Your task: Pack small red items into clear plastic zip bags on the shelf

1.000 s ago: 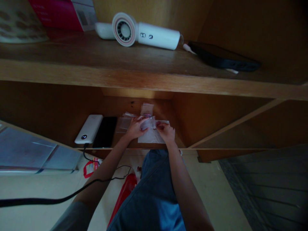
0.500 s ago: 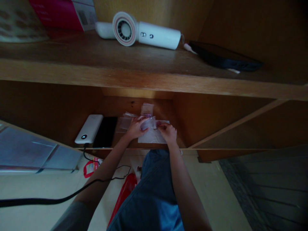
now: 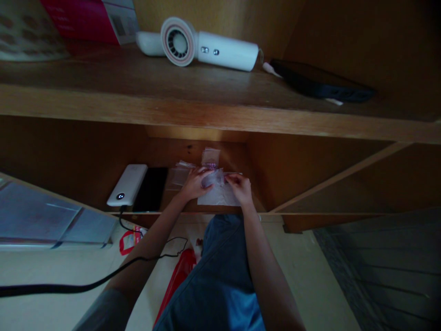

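My left hand point(image 3: 195, 185) grips a small clear plastic bag point(image 3: 217, 176) between thumb and fingers, above a white sheet point(image 3: 219, 197) on the lower shelf. At the bag's right edge, the fingers of my right hand point(image 3: 241, 187) are pinched together. What they hold is too small and dark to make out. Just behind the left fingertips lies another clear bag point(image 3: 211, 157) with small purple beads near its lower end. Several flat clear bags point(image 3: 179, 175) lie left of the left hand, partly covered by it.
A white power bank point(image 3: 128, 185) with a black cable and a dark phone point(image 3: 150, 189) lie at the left of the lower shelf. Overhead, the upper shelf's edge point(image 3: 220, 115) juts out, carrying a white handheld fan point(image 3: 227, 50) and a black-framed object point(image 3: 324, 82).
My right hand has shifted slightly, its fingertips now close against the bag's right edge. The small reddish bits by those fingers are now mostly hidden. My left hand stays in place.
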A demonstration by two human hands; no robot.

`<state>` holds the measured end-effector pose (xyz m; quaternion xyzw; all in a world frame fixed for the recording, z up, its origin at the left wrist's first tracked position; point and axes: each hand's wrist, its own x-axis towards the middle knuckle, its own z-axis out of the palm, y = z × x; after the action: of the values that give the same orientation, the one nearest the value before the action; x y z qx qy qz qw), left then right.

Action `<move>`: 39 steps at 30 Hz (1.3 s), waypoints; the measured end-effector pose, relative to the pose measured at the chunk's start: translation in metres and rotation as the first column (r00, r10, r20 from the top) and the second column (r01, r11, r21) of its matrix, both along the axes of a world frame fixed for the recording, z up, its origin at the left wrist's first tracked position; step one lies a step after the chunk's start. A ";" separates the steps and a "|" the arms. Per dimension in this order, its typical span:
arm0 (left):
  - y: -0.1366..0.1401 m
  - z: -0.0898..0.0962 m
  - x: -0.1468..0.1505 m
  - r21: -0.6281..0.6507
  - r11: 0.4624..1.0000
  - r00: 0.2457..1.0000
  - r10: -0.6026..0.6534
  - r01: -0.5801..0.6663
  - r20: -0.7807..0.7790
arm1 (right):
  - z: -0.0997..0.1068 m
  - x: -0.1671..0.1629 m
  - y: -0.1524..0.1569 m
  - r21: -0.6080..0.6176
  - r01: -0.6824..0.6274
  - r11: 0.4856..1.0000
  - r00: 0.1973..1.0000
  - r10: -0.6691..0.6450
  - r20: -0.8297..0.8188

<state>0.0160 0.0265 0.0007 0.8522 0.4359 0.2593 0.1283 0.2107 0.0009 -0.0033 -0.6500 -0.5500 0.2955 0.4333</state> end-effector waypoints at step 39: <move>0.001 -0.001 -0.001 0.001 0.999 0.996 0.038 -0.038 0.080 | 0.012 -0.001 -0.009 -0.136 0.084 0.987 0.887 -0.012 0.462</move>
<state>0.0146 0.0280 -0.0007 0.8330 0.4461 0.2960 0.1395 0.2093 -0.0084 0.0083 -0.7460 -0.5962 0.1636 0.2473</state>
